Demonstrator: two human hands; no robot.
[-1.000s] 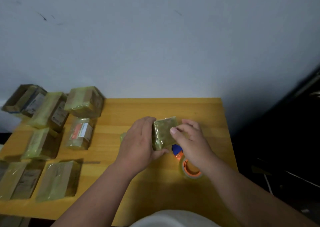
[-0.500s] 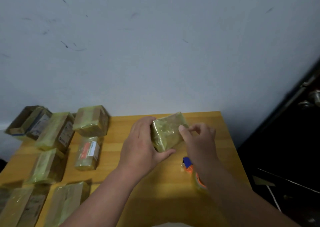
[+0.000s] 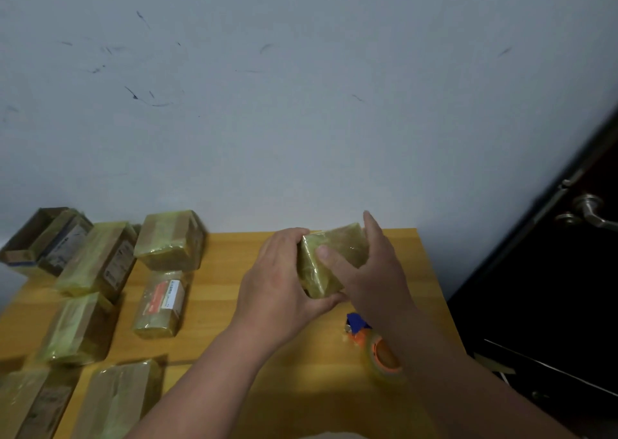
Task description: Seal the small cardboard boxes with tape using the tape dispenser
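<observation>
while the taped box (image 3: 334,258) is gripped at its left edge by the curled left hand (image 3: 277,284) over the table (image 3: 227,254), the right hand (image 3: 371,271) is pressed against it, fingers straight; the tape dispenser (image 3: 381,351) is seen on the table beneath the right forearm.

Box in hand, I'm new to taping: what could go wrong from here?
The box is held tilted mainly by the left hand, the right hand only touching it, so it might slip. The tape dispenser lies under the right forearm; lowering that arm could knock it off the table.

left hand (image 3: 277,283) holds box (image 3: 339,253), right hand (image 3: 379,271) touches
</observation>
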